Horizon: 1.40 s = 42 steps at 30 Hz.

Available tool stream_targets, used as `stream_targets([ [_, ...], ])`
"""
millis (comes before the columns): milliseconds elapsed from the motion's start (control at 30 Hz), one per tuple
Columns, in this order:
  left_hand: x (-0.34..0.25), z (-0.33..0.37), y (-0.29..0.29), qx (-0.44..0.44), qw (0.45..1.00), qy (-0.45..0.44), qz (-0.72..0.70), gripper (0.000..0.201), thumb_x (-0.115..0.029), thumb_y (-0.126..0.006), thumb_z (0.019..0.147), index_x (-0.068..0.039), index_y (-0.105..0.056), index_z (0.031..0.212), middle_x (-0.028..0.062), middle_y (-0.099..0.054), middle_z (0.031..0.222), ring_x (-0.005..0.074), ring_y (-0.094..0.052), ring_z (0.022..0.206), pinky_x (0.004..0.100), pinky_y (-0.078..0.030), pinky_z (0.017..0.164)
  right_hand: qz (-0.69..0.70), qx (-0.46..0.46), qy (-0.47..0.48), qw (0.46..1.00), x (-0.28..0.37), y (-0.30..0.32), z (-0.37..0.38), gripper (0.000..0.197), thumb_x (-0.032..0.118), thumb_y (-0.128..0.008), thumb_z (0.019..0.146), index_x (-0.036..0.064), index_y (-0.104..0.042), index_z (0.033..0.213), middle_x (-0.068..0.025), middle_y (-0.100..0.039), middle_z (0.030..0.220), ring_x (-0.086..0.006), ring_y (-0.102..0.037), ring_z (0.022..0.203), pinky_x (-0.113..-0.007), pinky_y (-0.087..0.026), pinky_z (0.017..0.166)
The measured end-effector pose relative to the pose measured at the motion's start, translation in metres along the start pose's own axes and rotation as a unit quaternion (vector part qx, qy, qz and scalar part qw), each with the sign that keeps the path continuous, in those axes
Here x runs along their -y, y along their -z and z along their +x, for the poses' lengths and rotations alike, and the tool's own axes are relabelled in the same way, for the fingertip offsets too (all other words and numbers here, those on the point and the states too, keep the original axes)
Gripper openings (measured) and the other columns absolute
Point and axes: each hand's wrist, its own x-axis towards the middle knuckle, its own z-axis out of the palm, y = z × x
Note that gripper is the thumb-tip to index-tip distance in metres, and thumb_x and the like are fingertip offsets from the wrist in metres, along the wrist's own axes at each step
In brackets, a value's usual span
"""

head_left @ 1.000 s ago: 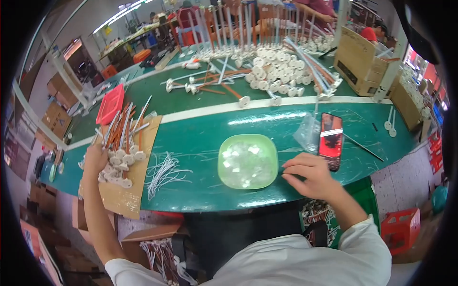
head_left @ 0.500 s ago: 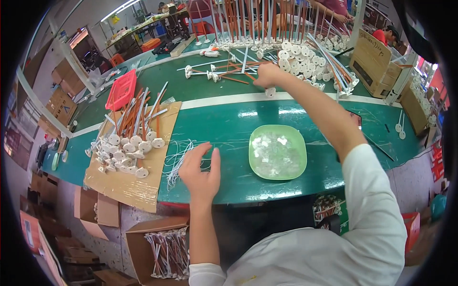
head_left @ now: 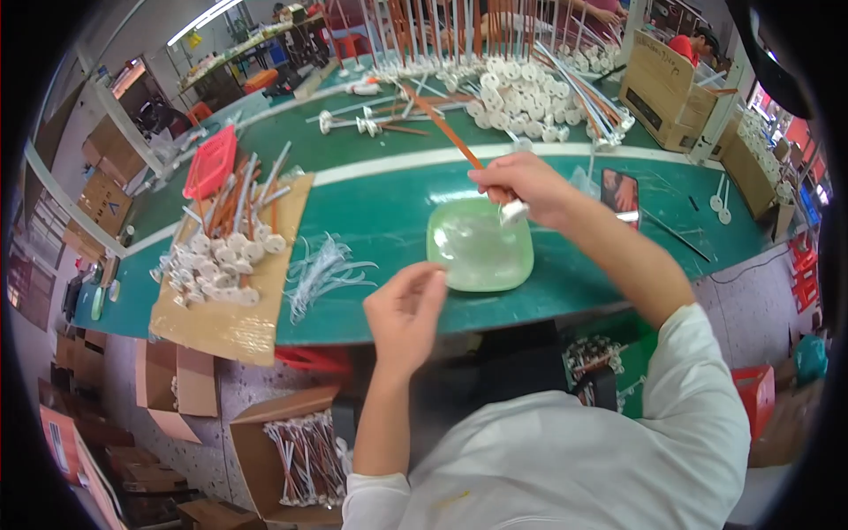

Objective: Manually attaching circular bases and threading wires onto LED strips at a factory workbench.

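My right hand [head_left: 530, 187] is closed around the lower end of an orange-brown stick [head_left: 446, 131], which slants up and away to the left. A white round end piece [head_left: 512, 211] shows just below my fingers, over the far right of a light green bowl [head_left: 523, 269]. Small pale, see-through bits lie in the bowl, blurred. At its near left side my left hand [head_left: 405, 314] has thumb and fingertips brought together in a pinch; anything between them is too small to make out. Left of that hand lies a loose bundle of thin white strips [head_left: 322, 276].
Cardboard [head_left: 230, 331] at the left carries a pile of disc-ended sticks [head_left: 225, 261]. Behind it sits a red basket [head_left: 212, 163]. More white discs [head_left: 517, 97] and upright sticks fill the back. A phone [head_left: 620, 196] and a thin dark rod [head_left: 676, 234] lie right.
My right hand has come back toward the bowl from the far pile, now with a stick in it. My left hand has moved right to the bowl, its fingers closing. The view has shifted slightly.
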Motion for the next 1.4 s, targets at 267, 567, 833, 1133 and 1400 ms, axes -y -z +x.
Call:
stream_targets([
  [267,-0.015,-0.041,-0.065,0.01,0.974,-0.153,0.169,0.043,-0.012,-0.084,0.066,0.001,-0.068,0.103,0.0101,-0.068,0.076,0.0178,-0.065,0.064,0.025,-0.05,0.06,-0.026,-0.128,0.194,0.972,-0.031,-0.04,-0.113,0.019,0.014,-0.071,0.087,0.0012,-0.065,0.074,-0.0013,-0.062,0.061,-0.0027,-0.051,0.048,-0.018,-0.036,0.044],
  [567,-0.017,-0.071,-0.062,0.095,0.935,0.091,-0.33,0.041,-0.001,-0.057,0.092,0.01,-0.048,0.13,0.0196,-0.063,0.115,0.0263,-0.065,0.102,0.0332,-0.051,0.089,-0.104,-0.095,0.485,0.863,-0.054,-0.02,-0.158,0.028,-0.002,-0.072,0.074,-0.0048,-0.065,0.101,-0.0155,-0.067,0.09,-0.0201,-0.063,0.076,-0.029,-0.051,0.063],
  [833,0.004,-0.085,-0.066,0.218,0.818,0.127,-0.518,0.052,-0.019,-0.05,0.099,0.013,-0.035,0.137,0.0206,-0.054,0.13,0.0272,-0.056,0.119,0.042,-0.045,0.1,-0.264,-0.145,0.646,0.701,-0.069,-0.027,-0.165,0.031,-0.004,-0.079,0.058,0.0,-0.07,0.088,-0.0097,-0.066,0.085,-0.0257,-0.064,0.069,-0.03,-0.052,0.057],
  [1133,0.005,-0.084,-0.072,0.2,0.853,0.123,-0.467,0.051,-0.022,-0.047,0.1,0.011,-0.036,0.138,0.019,-0.055,0.128,0.0253,-0.056,0.118,0.0404,-0.047,0.099,-0.283,-0.197,0.614,0.71,-0.075,-0.03,-0.168,0.029,-0.009,-0.074,0.06,0.001,-0.07,0.087,-0.0092,-0.068,0.081,-0.0233,-0.063,0.066,-0.027,-0.049,0.053],
  [1400,0.007,-0.082,-0.071,0.224,0.815,0.125,-0.519,0.051,-0.025,-0.045,0.101,0.007,-0.037,0.139,0.0165,-0.053,0.132,0.0267,-0.051,0.124,0.0452,-0.039,0.105,-0.267,-0.093,0.601,0.747,-0.065,-0.024,-0.166,0.023,-0.01,-0.074,0.065,-0.0029,-0.068,0.087,-0.0139,-0.068,0.082,-0.0267,-0.063,0.068,-0.031,-0.051,0.058],
])
